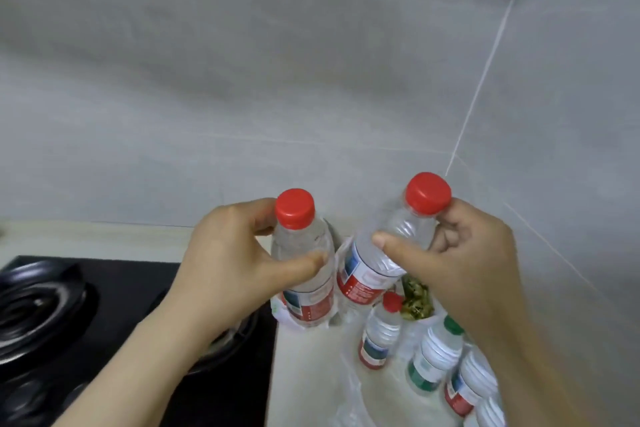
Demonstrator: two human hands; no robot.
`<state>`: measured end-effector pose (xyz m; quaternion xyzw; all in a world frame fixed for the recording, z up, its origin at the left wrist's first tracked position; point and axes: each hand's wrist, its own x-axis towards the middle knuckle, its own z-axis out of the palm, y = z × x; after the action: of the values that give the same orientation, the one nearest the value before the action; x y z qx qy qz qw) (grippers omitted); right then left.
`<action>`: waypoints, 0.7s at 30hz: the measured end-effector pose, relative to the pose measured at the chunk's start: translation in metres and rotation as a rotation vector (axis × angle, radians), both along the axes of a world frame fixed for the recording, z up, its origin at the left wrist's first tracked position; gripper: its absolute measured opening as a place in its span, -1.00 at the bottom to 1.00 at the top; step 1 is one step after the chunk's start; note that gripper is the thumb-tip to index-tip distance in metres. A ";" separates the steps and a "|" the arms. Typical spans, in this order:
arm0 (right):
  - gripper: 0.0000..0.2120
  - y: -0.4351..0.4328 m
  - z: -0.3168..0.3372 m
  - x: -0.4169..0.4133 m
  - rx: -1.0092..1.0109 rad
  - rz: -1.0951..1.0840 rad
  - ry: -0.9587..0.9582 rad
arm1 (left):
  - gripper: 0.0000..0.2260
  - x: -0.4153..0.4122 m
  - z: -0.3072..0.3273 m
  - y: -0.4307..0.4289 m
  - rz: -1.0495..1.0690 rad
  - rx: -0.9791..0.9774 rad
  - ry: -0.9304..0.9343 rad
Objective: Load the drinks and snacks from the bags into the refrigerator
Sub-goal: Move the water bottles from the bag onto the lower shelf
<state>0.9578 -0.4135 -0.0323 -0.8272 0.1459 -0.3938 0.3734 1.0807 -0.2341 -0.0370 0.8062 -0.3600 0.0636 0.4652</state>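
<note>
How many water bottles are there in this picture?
6. Left bottle in the left hand; right bottle in the right hand; standing lower right: red-capped bottle, green-capped bottle, red-labelled bottle, edge bottle. The arm may hide more.

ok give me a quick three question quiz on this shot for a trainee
1. True or false: the left hand grips a red-capped bottle.
2. What sits beside the counter, under the left arm? A) sink B) black stove C) toaster
3. Fill in: below the right hand and its tilted bottle, one standing bottle has a ____ cap.

Key: 1 true; 2 B; 3 green
</note>
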 end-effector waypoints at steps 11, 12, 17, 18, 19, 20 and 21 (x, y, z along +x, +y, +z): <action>-0.73 0.056 0.009 0.055 -0.055 0.587 -0.026 | -0.70 -0.069 0.013 0.093 0.536 0.023 -0.117; -0.73 0.066 0.008 0.058 -0.050 0.639 -0.039 | -0.69 -0.078 0.015 0.103 0.584 0.017 -0.121; -0.74 0.133 0.012 0.059 -0.067 0.940 -0.096 | -0.68 -0.132 0.024 0.158 0.800 0.022 -0.161; -0.75 0.149 0.015 0.057 -0.070 1.003 -0.106 | -0.69 -0.144 0.025 0.170 0.846 0.029 -0.161; -0.75 0.166 0.017 0.054 -0.074 1.067 -0.115 | -0.70 -0.155 0.026 0.183 0.894 0.038 -0.165; -0.74 0.183 0.020 0.051 -0.076 1.129 -0.124 | -0.71 -0.167 0.027 0.196 0.948 0.051 -0.173; -0.73 0.200 0.022 0.047 -0.078 1.185 -0.137 | -0.71 -0.179 0.027 0.210 1.005 0.066 -0.182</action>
<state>1.0050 -0.2133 -0.0102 -0.7536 -0.3794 -0.1758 0.5072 0.9014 -0.0245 -0.0095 0.8851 0.0312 0.3382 0.3181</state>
